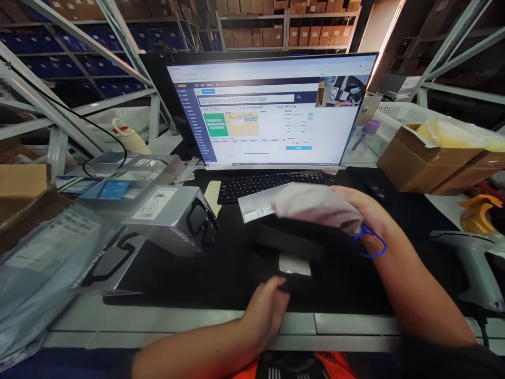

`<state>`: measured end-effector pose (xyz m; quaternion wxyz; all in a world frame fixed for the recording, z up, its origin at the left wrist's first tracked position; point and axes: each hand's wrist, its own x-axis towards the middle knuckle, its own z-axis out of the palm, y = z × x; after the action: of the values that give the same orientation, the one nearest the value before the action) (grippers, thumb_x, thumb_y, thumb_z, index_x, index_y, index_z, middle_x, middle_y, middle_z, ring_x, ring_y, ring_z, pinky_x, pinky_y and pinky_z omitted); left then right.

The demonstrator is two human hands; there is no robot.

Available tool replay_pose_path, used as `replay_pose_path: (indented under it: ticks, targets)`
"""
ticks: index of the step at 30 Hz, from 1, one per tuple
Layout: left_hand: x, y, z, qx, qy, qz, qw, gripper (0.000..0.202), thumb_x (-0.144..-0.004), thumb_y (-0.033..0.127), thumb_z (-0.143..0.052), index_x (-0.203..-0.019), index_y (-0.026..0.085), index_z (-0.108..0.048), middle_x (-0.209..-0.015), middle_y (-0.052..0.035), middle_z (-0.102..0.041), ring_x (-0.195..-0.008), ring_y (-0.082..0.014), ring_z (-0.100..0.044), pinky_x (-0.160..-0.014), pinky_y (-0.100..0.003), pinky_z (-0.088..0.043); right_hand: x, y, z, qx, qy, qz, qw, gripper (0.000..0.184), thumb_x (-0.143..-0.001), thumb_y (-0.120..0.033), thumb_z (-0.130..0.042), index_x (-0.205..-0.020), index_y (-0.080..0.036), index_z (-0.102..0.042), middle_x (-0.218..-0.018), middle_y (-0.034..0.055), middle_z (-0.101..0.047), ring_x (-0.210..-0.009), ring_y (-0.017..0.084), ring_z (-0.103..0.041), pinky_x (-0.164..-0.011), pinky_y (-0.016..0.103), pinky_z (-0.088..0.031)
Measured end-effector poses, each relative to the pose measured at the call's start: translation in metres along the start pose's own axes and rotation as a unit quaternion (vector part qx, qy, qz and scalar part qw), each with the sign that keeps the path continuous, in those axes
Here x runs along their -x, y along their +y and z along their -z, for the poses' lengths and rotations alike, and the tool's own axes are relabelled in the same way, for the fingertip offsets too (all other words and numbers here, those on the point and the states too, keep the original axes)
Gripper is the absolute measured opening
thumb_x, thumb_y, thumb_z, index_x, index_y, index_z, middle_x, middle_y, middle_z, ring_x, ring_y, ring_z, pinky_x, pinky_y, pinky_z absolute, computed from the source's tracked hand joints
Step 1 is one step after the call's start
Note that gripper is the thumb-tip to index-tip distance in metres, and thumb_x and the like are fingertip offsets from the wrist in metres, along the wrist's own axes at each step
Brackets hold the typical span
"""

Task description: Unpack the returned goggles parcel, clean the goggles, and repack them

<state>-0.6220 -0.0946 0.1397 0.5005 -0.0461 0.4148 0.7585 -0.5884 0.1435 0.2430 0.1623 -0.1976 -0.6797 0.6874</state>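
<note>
My right hand (357, 202) grips a pale, whitish bag (315, 204), smeared by motion, over the black desk mat (229, 284). Its fingers are largely behind the bag. A blue cord loop (370, 245) hangs at the wrist. Beyond the bag's left end a white flat piece with a printed label (256, 206) sticks out; whether it is held too, I cannot tell. Near the desk's front edge my left hand (268, 313) is curled, with nothing visible in it. A small whitish packet (295, 265) lies just ahead of it, below a dark blurred shape (286, 243) I cannot identify.
Grey boxes with printed black frames (173, 218) stand at left beside bluish plastic bags (43, 268). A keyboard (268, 184) lies before the monitor (272, 116). To the right are a mouse (374, 190), cardboard boxes (426, 163) and a barcode scanner (469, 258).
</note>
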Motion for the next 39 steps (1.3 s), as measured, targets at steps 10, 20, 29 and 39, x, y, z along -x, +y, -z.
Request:
replay_pose_path:
  ticks: [10, 20, 29, 39]
  targets:
    - [0.008, -0.008, 0.01, 0.005, 0.164, 0.047, 0.985, 0.048, -0.068, 0.023, -0.091, -0.062, 0.022, -0.043, -0.069, 0.0019, -0.055, -0.091, -0.0152, -0.067, -0.117, -0.035, -0.037, 0.001, 0.0, 0.001, -0.015, 0.024, 0.076, 0.997, 0.041, -0.08, -0.061, -0.071, -0.086, -0.022, -0.06, -0.076, 0.0004, -0.059, -0.063, 0.015, -0.052, -0.057, 0.025, -0.043]
    - [0.042, 0.021, 0.002, -0.076, -0.016, 0.117, 0.99, 0.049, -0.06, 0.02, -0.092, -0.103, 0.018, -0.068, -0.112, -0.0096, -0.069, -0.111, -0.0214, -0.066, -0.114, -0.04, -0.038, 0.026, -0.005, -0.009, 0.348, -0.072, 0.277, 0.893, 0.03, -0.1, -0.043, -0.048, -0.088, -0.023, -0.066, -0.085, 0.0034, -0.065, -0.077, 0.019, -0.06, -0.068, 0.03, -0.045]
    - [0.065, 0.093, -0.002, -0.527, -0.041, -0.465, 0.71, 0.061, -0.072, 0.028, -0.082, -0.13, 0.025, -0.066, -0.146, -0.0149, -0.054, -0.138, -0.0377, -0.044, -0.121, -0.053, -0.023, 0.032, 0.012, -0.029, 0.331, -0.074, 0.326, 0.883, 0.021, -0.091, -0.043, -0.062, -0.092, -0.028, -0.076, -0.089, 0.0049, -0.072, -0.08, 0.024, -0.069, -0.069, 0.032, -0.056]
    - [-0.002, 0.099, 0.021, -0.592, 0.059, -0.518, 0.615, 0.03, -0.069, 0.013, -0.066, -0.098, 0.021, -0.063, -0.092, -0.0079, -0.066, -0.084, -0.027, -0.061, -0.078, -0.037, -0.044, 0.022, 0.036, -0.031, 0.147, 0.023, 0.149, 0.978, 0.037, -0.074, -0.052, -0.079, -0.099, -0.025, -0.074, -0.097, 0.0071, -0.076, -0.079, 0.023, -0.072, -0.065, 0.026, -0.061]
